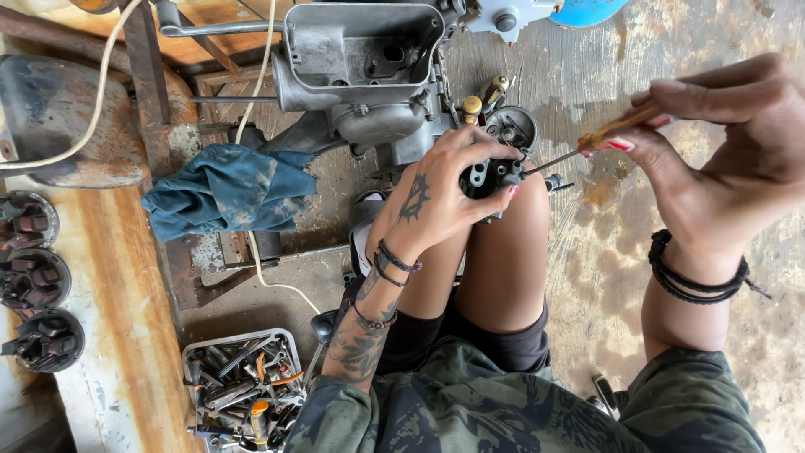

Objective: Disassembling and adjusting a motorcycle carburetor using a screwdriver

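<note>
L hand grips dark carb part, mostly hidden; R hand pinches screwdriver.

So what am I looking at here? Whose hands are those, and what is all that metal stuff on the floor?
This one picture comes from a camera worn on a person's head, looking down, so the hands and knees you see are that person's own. The person sits low over a stained concrete floor. The left hand grips a small dark metal machine part resting on the knee. The right hand holds a screwdriver with an amber handle, its thin tip pointed into that part. Just beyond stands a bigger grey engine with its cover off. A crumpled blue rag lies beside it. Near the left elbow is a tray crammed with tools. Three round dark parts sit in a row at the left edge.
</note>
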